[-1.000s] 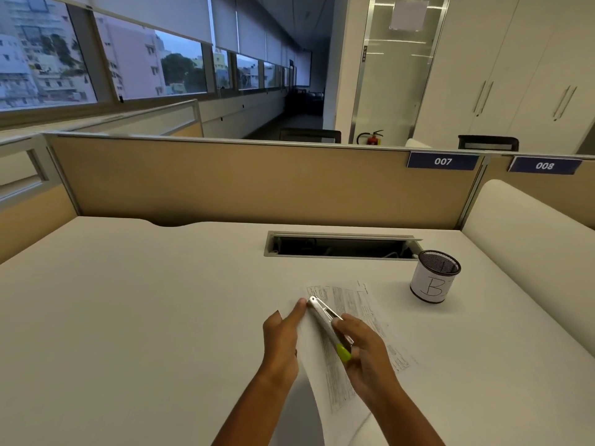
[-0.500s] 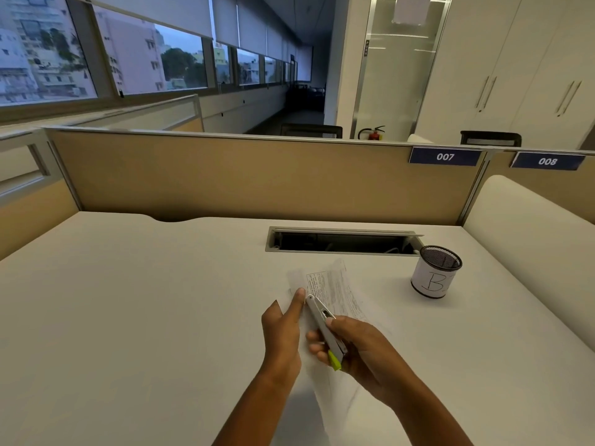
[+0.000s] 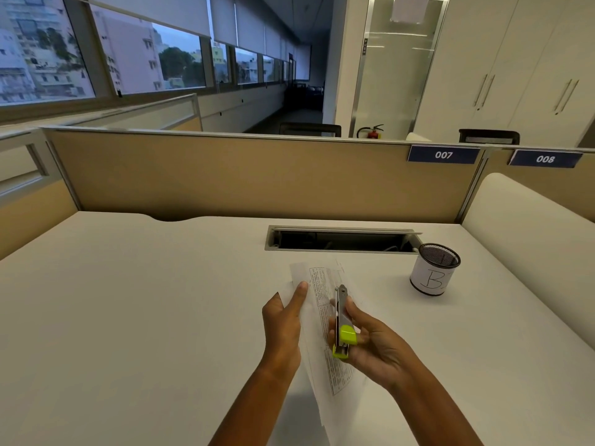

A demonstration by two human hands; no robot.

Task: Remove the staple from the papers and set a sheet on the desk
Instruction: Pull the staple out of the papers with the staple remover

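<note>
Printed white papers (image 3: 322, 304) are lifted off the white desk (image 3: 135, 300) and tilted on edge between my hands. My left hand (image 3: 283, 320) pinches their left edge, thumb on the near side and fingers behind. My right hand (image 3: 367, 342) grips a small silver stapler with a lime-green end (image 3: 342, 320), held upright beside the sheets with its metal tip pointing up. The staple itself is too small to make out.
A black mesh pen cup (image 3: 434, 268) wrapped in paper marked "B" stands at the right. A cable slot (image 3: 341, 239) is cut into the desk just beyond the papers. Tan partition walls (image 3: 225, 178) close the far side, and a padded cream divider (image 3: 534, 236) the right.
The papers rose from lying on the desk to standing tilted in my hands. The stapler swung from slanting across the sheet near its top corner to upright, closer to me.
</note>
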